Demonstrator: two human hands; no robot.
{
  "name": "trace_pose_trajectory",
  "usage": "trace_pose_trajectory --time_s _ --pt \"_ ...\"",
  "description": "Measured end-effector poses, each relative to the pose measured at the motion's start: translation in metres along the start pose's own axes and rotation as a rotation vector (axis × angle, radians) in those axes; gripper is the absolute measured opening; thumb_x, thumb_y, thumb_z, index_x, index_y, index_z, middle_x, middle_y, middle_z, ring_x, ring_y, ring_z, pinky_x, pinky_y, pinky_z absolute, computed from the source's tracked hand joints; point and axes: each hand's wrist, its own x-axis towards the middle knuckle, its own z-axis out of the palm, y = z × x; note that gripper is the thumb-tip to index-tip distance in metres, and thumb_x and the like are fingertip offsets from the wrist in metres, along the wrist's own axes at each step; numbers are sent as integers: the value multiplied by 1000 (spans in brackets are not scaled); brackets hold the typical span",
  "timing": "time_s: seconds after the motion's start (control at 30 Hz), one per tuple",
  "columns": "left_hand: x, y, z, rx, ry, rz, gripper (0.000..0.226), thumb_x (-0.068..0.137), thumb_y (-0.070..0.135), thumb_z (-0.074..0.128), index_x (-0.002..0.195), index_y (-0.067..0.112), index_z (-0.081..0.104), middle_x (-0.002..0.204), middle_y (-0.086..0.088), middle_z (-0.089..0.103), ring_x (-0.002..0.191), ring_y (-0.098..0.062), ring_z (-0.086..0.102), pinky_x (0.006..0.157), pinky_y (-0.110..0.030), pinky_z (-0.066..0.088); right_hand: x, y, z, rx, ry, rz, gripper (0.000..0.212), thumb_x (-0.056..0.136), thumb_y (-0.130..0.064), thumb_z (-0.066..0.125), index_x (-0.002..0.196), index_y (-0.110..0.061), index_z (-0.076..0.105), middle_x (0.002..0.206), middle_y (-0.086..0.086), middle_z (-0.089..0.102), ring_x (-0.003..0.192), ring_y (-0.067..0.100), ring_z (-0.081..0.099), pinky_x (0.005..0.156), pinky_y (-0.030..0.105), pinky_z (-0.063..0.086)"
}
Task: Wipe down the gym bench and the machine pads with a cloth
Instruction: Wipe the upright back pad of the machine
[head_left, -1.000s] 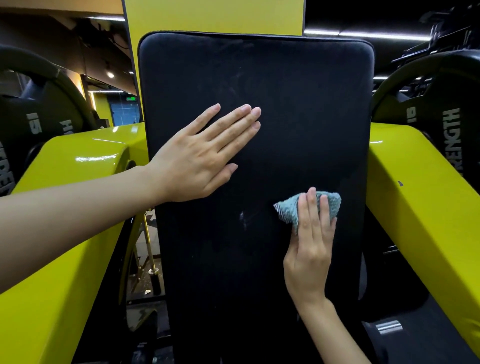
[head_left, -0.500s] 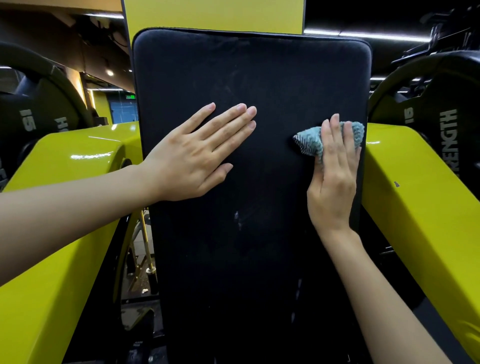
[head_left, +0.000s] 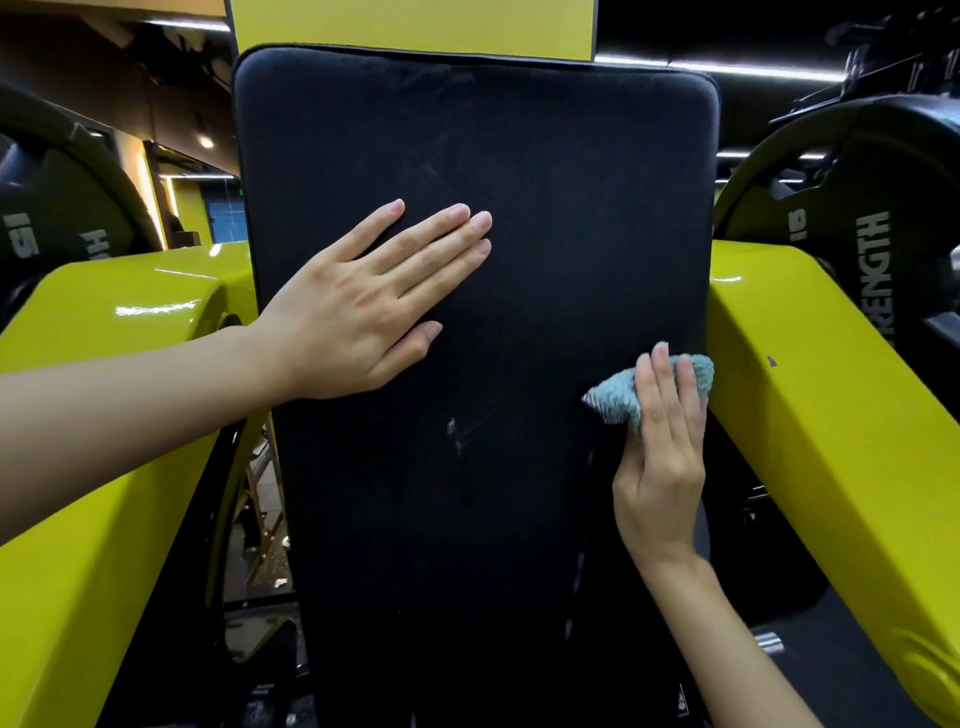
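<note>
A tall black machine back pad (head_left: 519, 156) fills the middle of the head view, upright, with a small pale smear (head_left: 453, 431) low on its face. My left hand (head_left: 363, 306) lies flat on the pad's left half, fingers straight and pointing up to the right. My right hand (head_left: 662, 447) presses a bunched light blue cloth (head_left: 613, 397) against the pad near its right edge, straight fingers laid over the cloth.
Glossy yellow machine arms stand on both sides, the left arm (head_left: 104, 467) and the right arm (head_left: 831, 441). Black weight plates hang behind them, one at the left (head_left: 57, 208) and one at the right (head_left: 872, 218). A yellow column (head_left: 410, 23) rises behind the pad.
My right hand slid the cloth up the pad's right side to about the upper third, then back down to mid-height near the right edge. My left hand stayed flat in place.
</note>
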Motion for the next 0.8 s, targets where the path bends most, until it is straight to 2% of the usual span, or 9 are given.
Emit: trace_pose_trajectory --time_s 0.17,0.27,0.43,0.57,0.8 --pt "1 1 2 1 10 -3 62 103 33 29 158 8 16 166 -9 12 154 -23 11 124 -49 14 80 16 1 59 33 18 50 98 9 42 147 2 40 156 14 35 149 31 21 124 36 17" --pt "1 1 2 1 16 -7 62 103 33 28 158 8 17 166 -9 13 154 -23 12 124 -49 13 104 18 3 52 43 29 51 98 8 41 149 0 38 156 14 35 149 32 21 124 31 15" --pt "0 1 2 8 16 -8 62 103 33 28 158 8 17 166 -10 14 154 -23 12 124 -48 13 67 12 4 30 37 29 50 100 9 43 149 0 38 157 14 35 150 31 21 124 45 18" --pt "0 1 2 10 19 -12 62 103 33 29 158 8 18 166 -10 14 154 -23 13 124 -48 13 19 7 -2 11 -2 29 50 98 9 44 147 2 39 155 17 37 149 32 24 117 59 26" --pt "0 2 1 7 20 -11 62 103 32 30 158 8 18 166 -9 15 154 -23 13 124 -48 13 -34 4 -4 -19 -47 20 58 92 14 44 147 -1 36 154 15 38 149 31 24 113 64 29"
